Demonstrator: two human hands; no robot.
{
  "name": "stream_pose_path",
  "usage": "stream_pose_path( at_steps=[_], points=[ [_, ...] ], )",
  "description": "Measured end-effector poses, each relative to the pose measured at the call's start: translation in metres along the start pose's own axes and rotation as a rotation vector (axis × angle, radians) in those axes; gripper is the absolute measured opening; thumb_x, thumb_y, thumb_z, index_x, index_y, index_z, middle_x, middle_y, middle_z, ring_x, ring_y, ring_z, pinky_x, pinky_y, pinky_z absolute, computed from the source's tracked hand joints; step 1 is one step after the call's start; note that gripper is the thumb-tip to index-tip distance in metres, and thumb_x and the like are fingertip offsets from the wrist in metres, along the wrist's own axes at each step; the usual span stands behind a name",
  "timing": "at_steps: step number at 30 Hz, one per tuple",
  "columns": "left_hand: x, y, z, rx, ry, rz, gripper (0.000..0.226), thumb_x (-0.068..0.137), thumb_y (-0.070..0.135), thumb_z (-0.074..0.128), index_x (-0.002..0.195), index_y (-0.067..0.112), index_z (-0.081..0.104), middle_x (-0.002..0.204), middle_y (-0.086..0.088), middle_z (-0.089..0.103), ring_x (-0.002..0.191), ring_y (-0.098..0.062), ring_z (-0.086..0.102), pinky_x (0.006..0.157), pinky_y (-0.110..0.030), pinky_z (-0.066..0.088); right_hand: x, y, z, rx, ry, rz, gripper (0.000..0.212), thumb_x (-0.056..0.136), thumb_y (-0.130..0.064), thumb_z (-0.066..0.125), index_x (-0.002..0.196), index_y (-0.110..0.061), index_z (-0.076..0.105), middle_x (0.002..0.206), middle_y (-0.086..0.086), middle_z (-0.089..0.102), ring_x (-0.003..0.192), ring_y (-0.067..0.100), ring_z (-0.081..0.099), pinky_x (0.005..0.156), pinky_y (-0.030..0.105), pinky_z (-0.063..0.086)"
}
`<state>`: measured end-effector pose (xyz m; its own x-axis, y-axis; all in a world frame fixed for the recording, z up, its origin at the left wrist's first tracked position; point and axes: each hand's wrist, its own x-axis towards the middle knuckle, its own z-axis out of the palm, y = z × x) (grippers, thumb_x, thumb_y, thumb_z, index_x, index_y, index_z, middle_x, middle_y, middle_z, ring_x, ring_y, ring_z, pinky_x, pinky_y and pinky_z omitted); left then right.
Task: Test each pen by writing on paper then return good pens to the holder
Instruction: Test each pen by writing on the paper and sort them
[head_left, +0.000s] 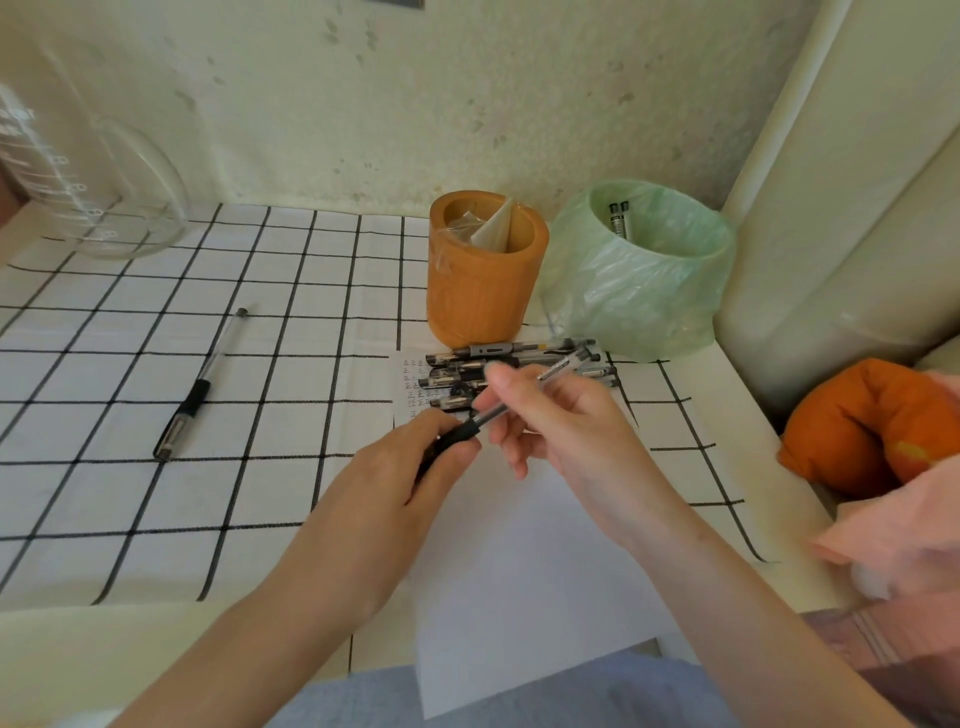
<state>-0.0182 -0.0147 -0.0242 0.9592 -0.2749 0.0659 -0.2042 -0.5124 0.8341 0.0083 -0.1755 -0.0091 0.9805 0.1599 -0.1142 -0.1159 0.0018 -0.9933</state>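
Note:
Both hands hold one clear pen (558, 370) with a black grip above the white paper (519, 561). My left hand (395, 467) pinches its black cap end; my right hand (561, 421) grips the barrel, which slants up to the right. Behind them several pens (498, 358) lie in a pile on the paper's top edge, beside small written marks. The orange holder (485, 270) stands behind the pile with clear plastic wrap inside. A separate capped pen (200, 387) lies alone to the left on the checked cloth.
A small bin lined with a green bag (639, 275) stands right of the holder, two pens inside. A glass jug (88, 192) lies at the back left. An orange cushion (872, 426) and pink cloth (898, 525) sit off the table's right edge. The wall runs close behind.

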Motion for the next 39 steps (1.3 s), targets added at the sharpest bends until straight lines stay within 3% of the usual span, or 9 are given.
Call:
stream_pose_path(
  at_steps=[3,7,14,22,26,28,31,35,39],
  points=[
    [0.0,0.001,0.002,0.057,0.033,0.045,0.02,0.086,0.052,0.035,0.092,0.043,0.051,0.062,0.013,0.056,0.06,-0.006,0.052,0.053,-0.019,0.037,-0.003,-0.002,0.003,-0.047,-0.054,0.011,0.01,0.085,-0.015,0.067,0.078,-0.009,0.064,0.057,0.002,0.06,0.046,0.012,0.05,0.046,0.022,0.044],
    [-0.001,0.003,0.002,0.066,0.084,0.05,0.026,0.08,0.058,0.032,0.09,0.048,0.053,0.051,0.004,0.05,0.048,-0.013,0.045,0.049,-0.023,0.034,-0.002,-0.005,0.003,0.0,-0.075,0.007,0.016,0.087,-0.012,0.064,0.072,-0.01,0.062,0.056,0.003,0.059,0.044,0.013,0.049,0.044,0.021,0.042],
    [0.0,0.015,0.0,-0.046,0.078,0.047,0.015,0.087,0.04,0.046,0.084,0.04,0.061,0.047,0.017,0.05,0.043,-0.01,0.034,0.044,-0.017,0.028,-0.005,-0.009,-0.003,-0.002,-0.12,-0.019,0.015,0.082,-0.019,0.065,0.072,-0.009,0.062,0.057,0.004,0.059,0.043,0.011,0.049,0.043,0.02,0.041],
    [0.003,0.029,-0.003,-0.291,-0.069,0.028,0.022,0.091,0.029,0.044,0.082,0.025,0.064,0.039,0.02,0.046,0.037,-0.004,0.034,0.041,-0.008,0.027,-0.011,-0.018,-0.009,-0.007,-0.133,-0.039,0.017,0.076,-0.024,0.065,0.068,-0.011,0.058,0.054,0.003,0.057,0.041,0.009,0.046,0.043,0.019,0.037],
    [0.0,0.013,0.005,0.001,-0.058,0.102,0.032,0.087,0.05,0.032,0.093,0.033,0.058,0.067,0.012,0.058,0.064,-0.011,0.049,0.058,-0.024,0.04,-0.009,-0.013,-0.008,-0.101,-0.005,-0.052,0.024,0.084,-0.016,0.068,0.063,-0.009,0.057,0.051,0.004,0.057,0.038,0.012,0.045,0.045,0.026,0.039],
    [0.0,0.007,0.009,0.117,-0.035,0.125,0.029,0.093,0.038,0.032,0.106,0.027,0.056,0.084,0.012,0.057,0.082,-0.008,0.05,0.07,-0.025,0.042,-0.008,-0.009,-0.006,-0.165,0.054,-0.062,0.029,0.085,-0.017,0.069,0.058,-0.012,0.057,0.048,0.001,0.055,0.035,0.01,0.043,0.044,0.027,0.038],
    [-0.001,0.009,0.011,0.096,-0.008,0.08,0.026,0.095,0.028,0.033,0.112,0.027,0.054,0.088,0.017,0.054,0.089,-0.002,0.049,0.076,-0.02,0.04,-0.008,-0.006,-0.002,-0.199,0.076,-0.058,0.028,0.084,-0.02,0.07,0.059,-0.017,0.059,0.047,-0.002,0.055,0.035,0.008,0.043,0.04,0.02,0.035],
    [-0.004,0.014,0.01,0.036,0.031,0.063,0.021,0.089,0.047,0.03,0.097,0.042,0.049,0.061,0.017,0.055,0.06,-0.004,0.051,0.055,-0.016,0.036,-0.009,-0.009,0.0,-0.139,0.01,-0.035,0.027,0.086,-0.018,0.068,0.061,-0.016,0.057,0.049,0.001,0.053,0.037,0.008,0.04,0.041,0.017,0.033],
    [-0.002,0.017,0.007,-0.065,0.046,0.012,0.015,0.09,0.043,0.04,0.09,0.04,0.055,0.062,0.005,0.056,0.051,-0.011,0.044,0.051,-0.02,0.035,-0.008,-0.01,0.0,-0.043,-0.015,-0.026,0.029,0.087,-0.013,0.066,0.059,-0.017,0.057,0.047,0.0,0.052,0.037,0.008,0.038,0.04,0.016,0.031]
  ],
)
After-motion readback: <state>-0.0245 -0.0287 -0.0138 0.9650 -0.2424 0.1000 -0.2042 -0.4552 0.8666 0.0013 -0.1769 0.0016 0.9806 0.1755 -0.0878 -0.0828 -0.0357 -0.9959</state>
